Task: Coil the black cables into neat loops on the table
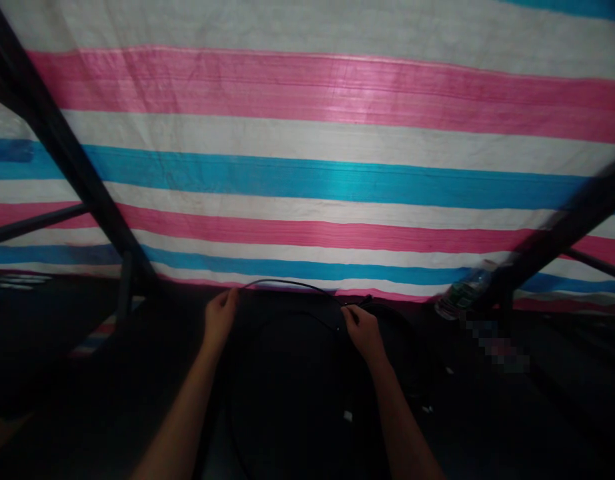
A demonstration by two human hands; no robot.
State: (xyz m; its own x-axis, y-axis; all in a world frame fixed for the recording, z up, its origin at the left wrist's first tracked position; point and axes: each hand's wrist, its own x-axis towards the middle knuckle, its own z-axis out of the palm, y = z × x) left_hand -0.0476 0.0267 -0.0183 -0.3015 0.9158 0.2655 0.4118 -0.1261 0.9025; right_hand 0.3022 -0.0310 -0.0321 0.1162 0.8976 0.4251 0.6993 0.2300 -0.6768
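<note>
A thin black cable (pixel 287 282) arches between my two hands, close to the foot of the striped sheet. My left hand (pixel 221 317) is closed on the cable at its left end of the arch. My right hand (pixel 361 328) pinches it on the right, where a short dark end sticks out past the fingers. More dark cable (pixel 417 347) lies in loops on the dark surface beside my right hand. Below the arch another thin curved strand shows faintly. The lower part of the scene is too dark to make out fully.
A striped plastic sheet (pixel 307 180) hangs in front. Dark metal bars (pixel 77 160) slant down at the left and right (pixel 562 233). A clear bottle (pixel 464 293) leans near the right bar. Small white scraps (pixel 348 416) lie on the dark surface.
</note>
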